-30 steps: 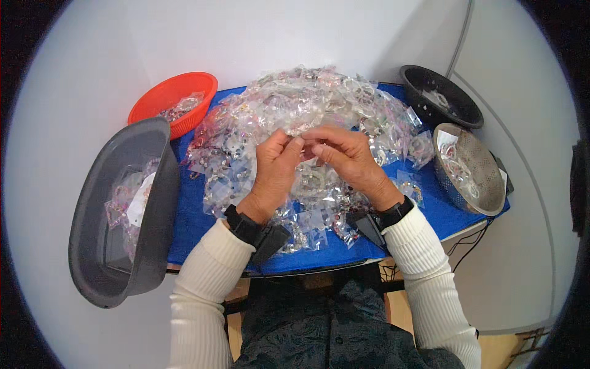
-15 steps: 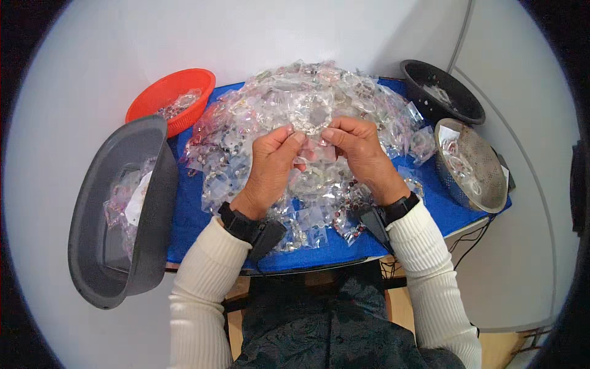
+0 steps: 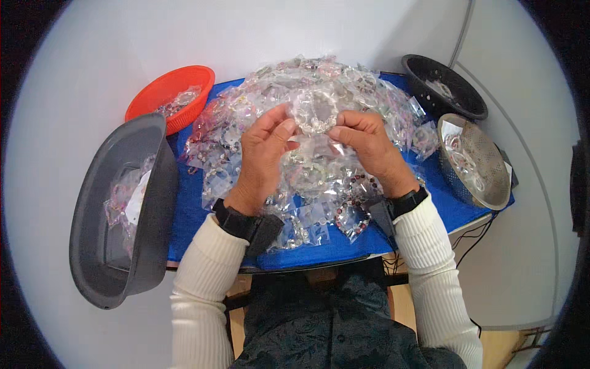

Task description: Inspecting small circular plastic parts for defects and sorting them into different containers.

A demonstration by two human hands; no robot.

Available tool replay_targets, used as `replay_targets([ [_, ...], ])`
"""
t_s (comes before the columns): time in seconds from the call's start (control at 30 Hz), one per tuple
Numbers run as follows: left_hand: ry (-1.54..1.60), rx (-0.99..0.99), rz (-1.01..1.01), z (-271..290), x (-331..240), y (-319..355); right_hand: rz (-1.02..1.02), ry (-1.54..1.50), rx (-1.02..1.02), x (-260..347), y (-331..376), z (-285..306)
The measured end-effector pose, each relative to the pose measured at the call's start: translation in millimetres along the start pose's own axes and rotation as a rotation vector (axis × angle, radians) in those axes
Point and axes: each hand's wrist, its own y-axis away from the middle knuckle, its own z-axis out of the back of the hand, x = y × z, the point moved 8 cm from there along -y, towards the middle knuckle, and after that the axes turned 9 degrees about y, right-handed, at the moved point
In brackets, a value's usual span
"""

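Observation:
A clear plastic bag with a pale beaded bracelet [image 3: 315,128] in it is held up between my two hands, above a big heap of bagged bracelets [image 3: 258,92]. My left hand [image 3: 265,150] pinches the bag's left side between thumb and fingers. On its right side my right hand [image 3: 367,144] grips the edge the same way. Below my hands, a bagged bracelet with dark red beads [image 3: 352,218] lies at the heap's near edge.
The heap covers much of a blue cloth [image 3: 193,227]. At left stand a red basket [image 3: 147,92] and a grey tub [image 3: 92,203] holding bagged pieces. A black basket [image 3: 473,111] and a metal colander [image 3: 455,181] stand at right. Cables [image 3: 473,243] hang below the table's right edge.
The bagged bracelet has been raised and spread flatter, its ring showing more clearly. My left hand has shifted slightly left and up, my right slightly right.

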Motion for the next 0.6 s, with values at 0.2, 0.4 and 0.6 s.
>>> replay_targets([
  [0.2, -0.062, 0.083, -0.009, 7.7, -2.5, -2.9, 0.045, 0.165, 0.084, 2.8, -0.7, 3.7],
  [0.4, -0.211, 0.14, 0.104, 3.2, 7.7, -0.8, 0.096, -0.019, -0.282, 12.9, 4.4, 23.8],
  [0.6, 0.082, 0.065, 0.159, 0.1, 13.4, 2.8, -0.033, -0.139, -0.176, -5.7, 1.0, 15.2],
])
